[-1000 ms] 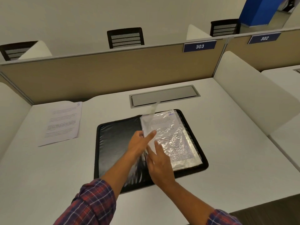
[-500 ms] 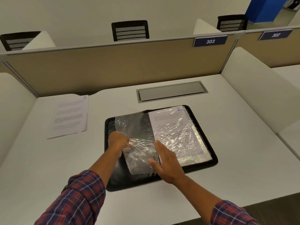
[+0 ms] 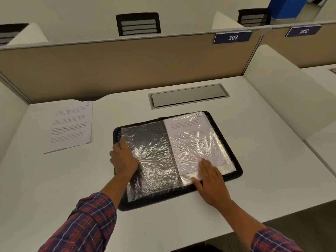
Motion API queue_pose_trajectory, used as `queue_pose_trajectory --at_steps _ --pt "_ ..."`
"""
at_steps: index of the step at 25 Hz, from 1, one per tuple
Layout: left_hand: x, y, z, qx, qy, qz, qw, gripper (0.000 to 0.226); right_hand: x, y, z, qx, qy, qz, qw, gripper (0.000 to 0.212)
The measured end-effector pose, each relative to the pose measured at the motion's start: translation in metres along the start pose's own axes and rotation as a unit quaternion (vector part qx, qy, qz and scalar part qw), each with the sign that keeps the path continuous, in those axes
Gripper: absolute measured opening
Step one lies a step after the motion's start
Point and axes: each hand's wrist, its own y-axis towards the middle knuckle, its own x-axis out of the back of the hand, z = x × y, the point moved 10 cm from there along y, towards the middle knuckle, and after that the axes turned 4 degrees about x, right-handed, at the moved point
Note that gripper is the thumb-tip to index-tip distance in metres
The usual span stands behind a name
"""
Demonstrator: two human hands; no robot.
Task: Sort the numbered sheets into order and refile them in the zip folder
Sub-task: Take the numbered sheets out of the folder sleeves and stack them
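Pressing down, both of them, as we read it. The left hand (image 3: 123, 157) lies flat on the clear sleeve (image 3: 152, 153) over the left half of the zip folder (image 3: 238, 171), fingers straight, gripping nothing. (Observer one)

Agreed. The right hand (image 3: 211, 184) does likewise: palm down on the near corner of the right-hand page, fingers extended and relaxed. We see nothing pinched. (Observer two)

Sheets next. Sheet 2 (image 3: 189, 135) sits inside a sleeve on the right half, its number at the far right corner. Sheet 3 (image 3: 71, 126) lies loose near the far left corner of the tabletop (image 3: 263, 142), well apart from the folder. (One)

The left sleeve looks empty to us, with the black cover showing through. No sheet 1 is in view, and we cannot tell whether it is tucked away somewhere. The folder lies open mid-tabletop, just on the near side of the grey cable hatch (image 3: 189, 96). (Two)

Step in hand, in our judgement: smoothing the spread flat, with refiling partly done. (One)

Next move, we think: one hand goes across to the far left for sheet 3 while the other pins the page. The sleeve film is crinkled and limp, so we expect its mouth will need pinching open before paper slides in. Zipping comes last. (Two)
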Motion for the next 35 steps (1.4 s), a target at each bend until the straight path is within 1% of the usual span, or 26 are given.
queue_pose_trajectory --at_steps 1,2,3,5,7,9,11,13,15,16,19,20,22,24,25,27,29,32,35 --pt "0.0 -0.006 -0.013 -0.036 0.048 -0.022 0.998 0.106 0.0 -0.002 -0.003 0.0 -0.001 -0.001 1.0 0.082" --pt "-0.002 -0.017 -0.03 -0.087 0.064 -0.036 0.993 0.1 0.0 -0.004 -0.005 0.001 0.0 0.001 1.0 0.081" --pt "-0.009 -0.031 -0.049 -0.148 0.051 -0.038 0.987 0.089 -0.001 -0.006 -0.007 0.0 0.003 0.002 1.0 0.081" --pt "-0.029 -0.064 -0.084 -0.244 0.005 -0.01 0.97 0.065 0.0 -0.01 -0.011 -0.002 0.008 -0.003 1.0 0.081" --pt "-0.055 -0.093 -0.112 -0.292 -0.033 0.05 0.954 0.052 0.003 -0.015 -0.016 0.0 0.016 -0.006 1.0 0.082" --pt "-0.086 -0.122 -0.135 -0.332 -0.037 0.109 0.936 0.049 0.006 -0.022 -0.025 0.009 0.015 -0.011 1.0 0.082" --pt "-0.111 -0.148 -0.155 -0.387 -0.004 0.136 0.912 0.051 0.009 -0.027 -0.034 0.019 0.016 -0.015 1.0 0.08" --pt "-0.129 -0.168 -0.166 -0.418 0.026 0.151 0.896 0.053 0.011 -0.033 -0.043 0.025 0.021 -0.014 0.999 0.079" --pt "-0.135 -0.177 -0.169 -0.421 0.039 0.147 0.894 0.052 0.014 -0.038 -0.05 0.033 0.028 -0.02 0.999 0.078" --pt "-0.133 -0.181 -0.171 -0.422 0.038 0.139 0.895 0.048 0.016 -0.041 -0.053 0.037 0.033 -0.024 0.998 0.078" --pt "-0.126 -0.191 -0.176 -0.445 0.032 0.11 0.888 0.027 0.015 -0.052 -0.061 0.051 0.051 -0.035 0.997 0.077" --pt "-0.125 -0.193 -0.177 -0.444 0.036 0.106 0.889 0.024 0.017 -0.054 -0.062 0.057 0.055 -0.042 0.996 0.076" --pt "-0.125 -0.193 -0.177 -0.428 0.041 0.104 0.897 0.027 0.028 -0.059 -0.059 0.083 0.037 -0.062 0.994 0.072" --pt "-0.126 -0.191 -0.178 -0.405 0.041 0.111 0.906 0.03 0.042 -0.064 -0.046 0.138 -0.014 -0.086 0.987 0.067" --pt "-0.126 -0.19 -0.179 -0.393 0.031 0.118 0.911 0.028 0.047 -0.067 -0.038 0.165 -0.035 -0.094 0.981 0.066" --pt "-0.122 -0.185 -0.181 -0.375 0.001 0.125 0.919 0.017 0.051 -0.072 -0.027 0.199 -0.046 -0.103 0.973 0.064" --pt "-0.117 -0.178 -0.181 -0.347 -0.036 0.126 0.929 0.01 0.049 -0.075 -0.023 0.214 -0.033 -0.11 0.97 0.063" --pt "-0.113 -0.167 -0.173 -0.283 -0.102 0.138 0.944 0.01 0.044 -0.073 -0.018 0.234 -0.022 -0.111 0.966 0.059" --pt "-0.112 -0.167 -0.172 -0.288 -0.111 0.139 0.941 0.016 0.043 -0.065 -0.012 0.246 -0.024 -0.103 0.963 0.058"
